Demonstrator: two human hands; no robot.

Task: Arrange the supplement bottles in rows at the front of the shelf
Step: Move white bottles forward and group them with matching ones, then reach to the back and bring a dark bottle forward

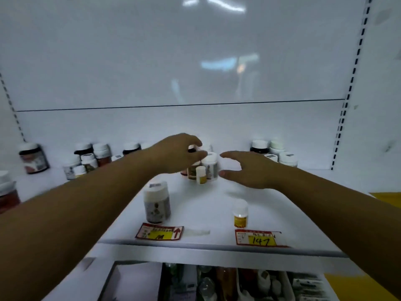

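Note:
Both my arms reach over the white shelf [217,205]. My left hand [178,154] curls down over the top of a brown bottle [192,171] in a small cluster at mid-shelf. Beside it stand a white-capped grey-label bottle [211,166] and a small yellow-label bottle [201,175]. Just right of this cluster, my right hand [245,168] is open, thumb and fingers spread toward the white-capped bottle without touching it. Near the front edge stand a larger grey-label bottle [156,202] and a small yellow bottle [240,213].
More bottles stand along the back wall: a group at the left [89,159], a big dark jar [33,158] further left, and a group at the right [274,152]. Two price tags [159,231] [258,237] lie at the front edge. A lower shelf holds more goods [217,283].

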